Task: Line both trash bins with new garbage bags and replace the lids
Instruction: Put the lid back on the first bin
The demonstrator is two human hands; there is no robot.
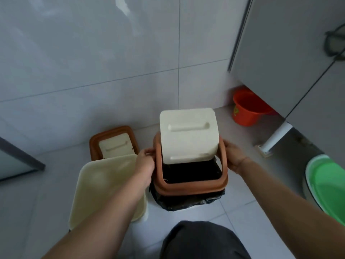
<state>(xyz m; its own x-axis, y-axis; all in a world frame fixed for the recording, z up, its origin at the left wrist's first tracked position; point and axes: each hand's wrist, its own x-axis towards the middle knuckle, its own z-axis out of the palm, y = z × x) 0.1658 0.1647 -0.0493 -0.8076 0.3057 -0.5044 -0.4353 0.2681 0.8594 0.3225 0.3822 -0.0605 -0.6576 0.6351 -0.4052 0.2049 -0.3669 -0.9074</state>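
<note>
A bin lined with a black garbage bag stands on the floor in front of me. On top of it sits a brown lid frame whose cream swing flap is tipped upward, leaving a dark opening. My left hand grips the frame's left side and my right hand grips its right side. To the left stands a second, cream bin with no lid and no visible bag. Its brown lid with a cream flap lies against the wall behind it.
An orange bucket sits in the back right corner under a grey partition. A green basin lies at the right edge. A white partition foot stands near it. My dark-trousered knee is at the bottom.
</note>
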